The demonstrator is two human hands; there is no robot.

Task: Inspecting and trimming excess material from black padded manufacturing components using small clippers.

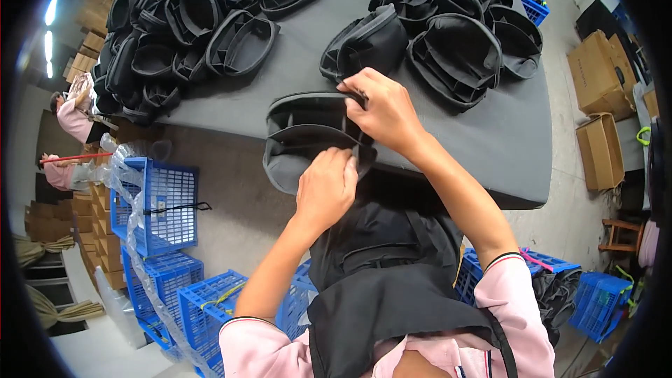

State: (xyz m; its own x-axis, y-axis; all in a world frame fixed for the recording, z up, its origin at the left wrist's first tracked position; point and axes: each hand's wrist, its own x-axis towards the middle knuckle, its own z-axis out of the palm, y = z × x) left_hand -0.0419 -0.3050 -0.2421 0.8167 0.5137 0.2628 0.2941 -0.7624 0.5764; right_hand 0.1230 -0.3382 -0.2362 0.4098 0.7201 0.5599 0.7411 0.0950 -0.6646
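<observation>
Black divided pouch [283, 168]: your right hand [383, 108] pinches its rim; your left hand [325, 187] touches it, fingertips obscured, grip impossible to tell.

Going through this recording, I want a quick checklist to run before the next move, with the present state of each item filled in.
1. Right hand on the black pouch: ok, at its far right corner.
2. Left hand on the pouch: ok, at its near right side.
3. Pouch mouth open, with a divider showing: ok.
4. Pouch wholly over the grey table: not ok, it juts past the near edge.
5. Pile of pouches on the left apart from this one: ok, bare table shows between.
6. Seams sound under the fingers: cannot tell, the hands cover that part.
</observation>
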